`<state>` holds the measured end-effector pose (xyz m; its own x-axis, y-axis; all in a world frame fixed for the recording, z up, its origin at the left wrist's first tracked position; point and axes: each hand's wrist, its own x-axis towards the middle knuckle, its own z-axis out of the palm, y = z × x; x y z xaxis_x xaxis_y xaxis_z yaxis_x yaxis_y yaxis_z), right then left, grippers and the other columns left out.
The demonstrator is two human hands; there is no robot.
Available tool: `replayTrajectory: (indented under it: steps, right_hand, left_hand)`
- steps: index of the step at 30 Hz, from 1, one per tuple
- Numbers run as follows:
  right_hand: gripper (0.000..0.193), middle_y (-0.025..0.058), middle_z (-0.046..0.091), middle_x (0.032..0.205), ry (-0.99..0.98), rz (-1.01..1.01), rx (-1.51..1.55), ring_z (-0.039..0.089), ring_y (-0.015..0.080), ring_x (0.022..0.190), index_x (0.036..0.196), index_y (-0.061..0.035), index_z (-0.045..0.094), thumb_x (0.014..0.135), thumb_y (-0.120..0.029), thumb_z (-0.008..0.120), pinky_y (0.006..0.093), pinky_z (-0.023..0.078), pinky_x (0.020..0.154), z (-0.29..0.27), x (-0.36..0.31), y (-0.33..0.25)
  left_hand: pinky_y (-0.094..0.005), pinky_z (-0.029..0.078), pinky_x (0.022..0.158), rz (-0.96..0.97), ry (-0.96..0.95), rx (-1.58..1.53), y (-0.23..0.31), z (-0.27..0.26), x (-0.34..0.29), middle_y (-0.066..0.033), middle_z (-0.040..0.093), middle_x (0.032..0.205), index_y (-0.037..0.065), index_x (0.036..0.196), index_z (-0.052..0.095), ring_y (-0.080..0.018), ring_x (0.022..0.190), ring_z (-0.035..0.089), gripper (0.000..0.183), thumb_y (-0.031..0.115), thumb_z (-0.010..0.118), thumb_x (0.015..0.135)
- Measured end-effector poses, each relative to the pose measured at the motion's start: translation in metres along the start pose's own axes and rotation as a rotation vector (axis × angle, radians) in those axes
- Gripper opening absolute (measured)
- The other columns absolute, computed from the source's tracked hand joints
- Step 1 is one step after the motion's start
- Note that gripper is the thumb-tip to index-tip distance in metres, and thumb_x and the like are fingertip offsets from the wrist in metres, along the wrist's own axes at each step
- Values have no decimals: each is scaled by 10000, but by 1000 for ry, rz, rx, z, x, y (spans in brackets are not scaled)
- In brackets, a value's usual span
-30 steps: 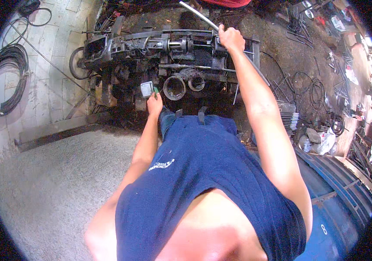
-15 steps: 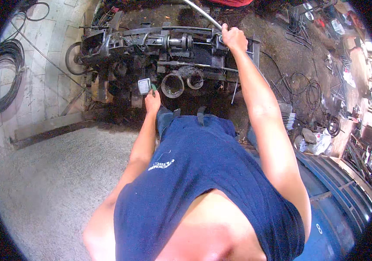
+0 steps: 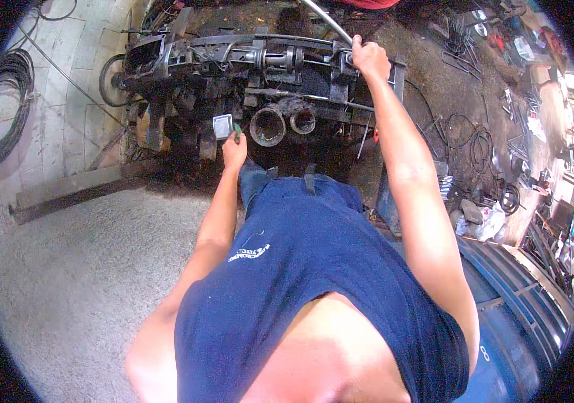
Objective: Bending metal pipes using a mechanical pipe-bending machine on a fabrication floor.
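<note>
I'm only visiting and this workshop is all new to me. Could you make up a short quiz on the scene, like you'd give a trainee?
1. Multiple choice: what does the person's right hand grip?
A) a white bag
B) a metal bar
C) a wooden mallet

2. True or false: the person's left hand is empty.

3. Fill in the blank: the large black coil is near the picture's ____ edge.

Key:
1. B
2. False; it holds a pale rectangular object with a green part by the fingers.
3. left
</note>
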<state>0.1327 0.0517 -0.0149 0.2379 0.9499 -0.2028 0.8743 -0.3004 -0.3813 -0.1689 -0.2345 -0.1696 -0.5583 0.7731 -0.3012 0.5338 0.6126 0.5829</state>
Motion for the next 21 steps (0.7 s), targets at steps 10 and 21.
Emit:
replayTrajectory:
  steps: [10, 21]
  right_hand:
    - [632, 238, 666, 1031, -1, -12, 12, 641, 394, 992, 998, -21, 701, 879, -563, 396, 477, 498, 868, -1, -6, -7]
    - [649, 236, 653, 1073, -26, 9, 39, 625, 390, 1030, 1039, -29, 690, 875, -580, 389, 473, 481, 897, -2, -2, 0]
  left_hand:
    - [-433, 489, 836, -47, -21, -115, -31, 18, 11, -271, 662, 943, -12, 1171, 613, -397, 938, 643, 454, 334, 547, 885]
    - [-433, 487, 840, -19, -46, -5, -15, 0, 2, -262, 665, 952, 37, 1187, 623, -392, 940, 644, 439, 351, 561, 887]
